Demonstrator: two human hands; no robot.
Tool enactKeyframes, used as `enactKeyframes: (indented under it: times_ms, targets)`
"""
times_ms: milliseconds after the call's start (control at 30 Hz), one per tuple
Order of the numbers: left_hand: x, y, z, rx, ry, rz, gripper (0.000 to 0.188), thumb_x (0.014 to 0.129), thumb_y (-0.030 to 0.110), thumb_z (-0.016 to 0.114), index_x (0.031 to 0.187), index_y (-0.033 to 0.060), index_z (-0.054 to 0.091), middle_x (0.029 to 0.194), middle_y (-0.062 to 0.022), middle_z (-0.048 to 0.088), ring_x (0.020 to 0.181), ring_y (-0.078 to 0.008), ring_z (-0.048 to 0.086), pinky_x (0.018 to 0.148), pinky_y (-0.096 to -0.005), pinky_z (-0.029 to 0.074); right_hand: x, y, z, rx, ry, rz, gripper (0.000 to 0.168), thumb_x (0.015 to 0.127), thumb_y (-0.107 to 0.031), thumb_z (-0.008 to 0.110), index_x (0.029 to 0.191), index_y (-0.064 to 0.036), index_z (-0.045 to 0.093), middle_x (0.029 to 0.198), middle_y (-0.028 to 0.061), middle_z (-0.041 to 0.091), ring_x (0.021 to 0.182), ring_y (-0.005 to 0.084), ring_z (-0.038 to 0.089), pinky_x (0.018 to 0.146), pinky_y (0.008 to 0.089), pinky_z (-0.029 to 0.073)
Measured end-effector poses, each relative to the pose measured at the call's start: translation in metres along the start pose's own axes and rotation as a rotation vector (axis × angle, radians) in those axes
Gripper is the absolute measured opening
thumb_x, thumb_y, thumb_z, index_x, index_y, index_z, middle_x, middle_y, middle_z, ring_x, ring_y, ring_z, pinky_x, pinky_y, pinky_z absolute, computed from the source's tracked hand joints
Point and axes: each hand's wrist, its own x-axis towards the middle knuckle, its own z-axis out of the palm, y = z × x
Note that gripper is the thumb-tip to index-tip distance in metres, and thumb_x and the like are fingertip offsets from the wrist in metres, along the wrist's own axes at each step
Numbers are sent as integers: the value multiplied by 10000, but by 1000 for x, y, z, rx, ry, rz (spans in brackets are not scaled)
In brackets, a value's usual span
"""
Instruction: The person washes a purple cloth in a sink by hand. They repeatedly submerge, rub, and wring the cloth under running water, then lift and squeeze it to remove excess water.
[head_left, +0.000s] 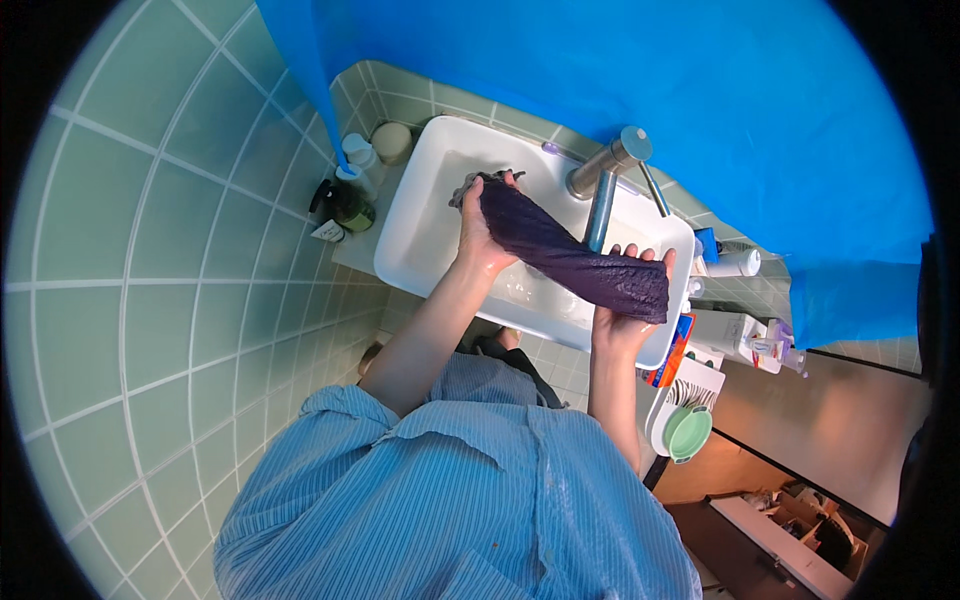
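Note:
A wet, dark purple cloth (570, 255) is stretched slantwise above a white rectangular sink (405, 232), its length loosely twisted. My left hand (484, 232) grips the upper left end, where a greyish frayed edge hangs past the fingers. Under the lower right end, my right hand (628, 319) holds the cloth with its fingertips showing above it. Shallow water (517, 289) lies in the basin below. A brushed metal faucet (611, 165) stands at the back rim, its spout reaching behind the cloth.
A dark pump bottle (352, 208) and white containers stand left of the sink, beside the tiled wall (187, 337). Blue sheeting (600, 60) covers the back. Toiletries and a light green basin (688, 433) are at right. A drawer (780, 540) stands open lower right.

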Motion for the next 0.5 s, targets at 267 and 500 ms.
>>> enactKeyframes:
  times_ms: [267, 500]
  targets:
    - [-7, -4, 1, 118, -30, 61, 358, 761, 333, 695, 1066, 149, 652, 965, 21, 664, 913, -153, 601, 900, -384, 454, 24, 5, -37, 333, 280, 237, 215, 962, -264, 503, 936, -82, 616, 888, 22, 659, 915, 207, 635, 978, 443, 445]
    - [-16, -3, -3, 170, -36, 45, 357, 727, 298, 716, 1064, 194, 664, 972, -11, 650, 934, -197, 604, 910, -445, 462, 49, 22, -68, 444, 631, 452, 166, 901, -126, 430, 903, -92, 593, 878, 78, 649, 819, 209, 633, 820, 391, 518]
